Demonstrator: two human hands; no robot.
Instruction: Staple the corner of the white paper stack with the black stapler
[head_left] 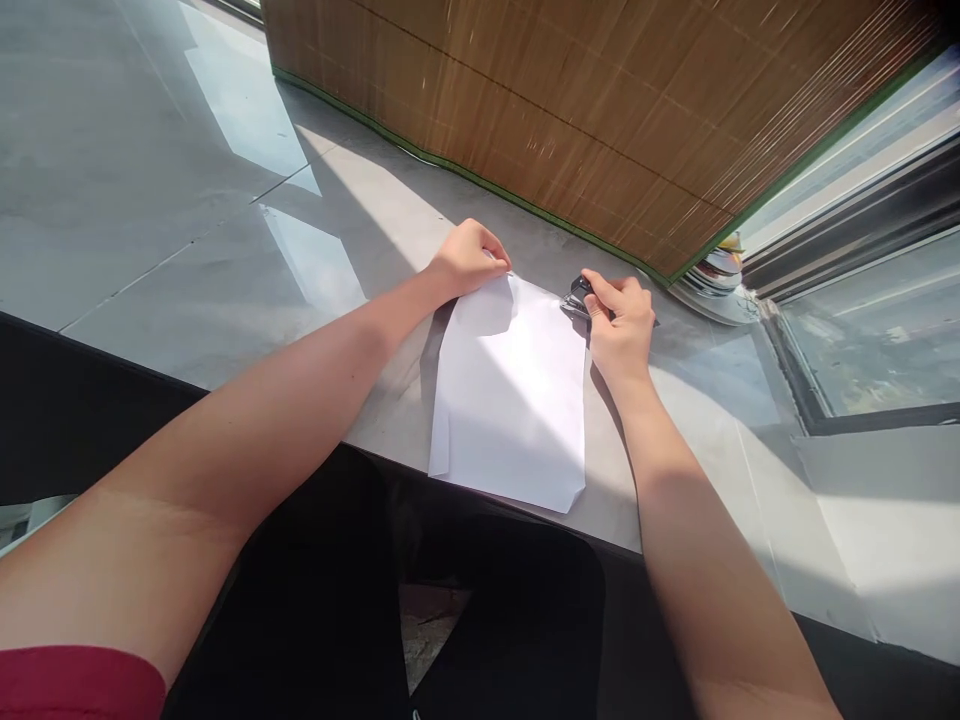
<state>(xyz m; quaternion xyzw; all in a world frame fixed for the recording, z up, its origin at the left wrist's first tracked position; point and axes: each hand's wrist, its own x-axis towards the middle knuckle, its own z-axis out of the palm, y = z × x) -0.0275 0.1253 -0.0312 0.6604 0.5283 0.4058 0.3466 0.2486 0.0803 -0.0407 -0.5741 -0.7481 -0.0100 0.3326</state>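
Head view, both hands of the person. Paper [510,400] flat on grey worktop [225,290], long axis running away from the body, near edge reaching the worktop lip above the lap. Offset edge at near left: probably more than one sheet. Left hand [466,258] at far left corner, grip closed, fingertips pinching that corner. Right hand [621,322] at far right corner, grip closed around a small dark stapler [576,298]. Stapler nose pointing left, touching the far right corner, long axis roughly along the top edge of the sheet. Corner inside or outside the stapler mouth: not discernible. Right hand on the stapler, left hand apart from it across the sheet width. Surface smooth, matt, crossed by hard sunlight patches and arm shadows. Behind: bamboo blind [600,110] with green edging, lower edge meeting the worktop. Far right: window frame [862,330], with a small stack of flat coloured items [716,270] at the blind's corner.
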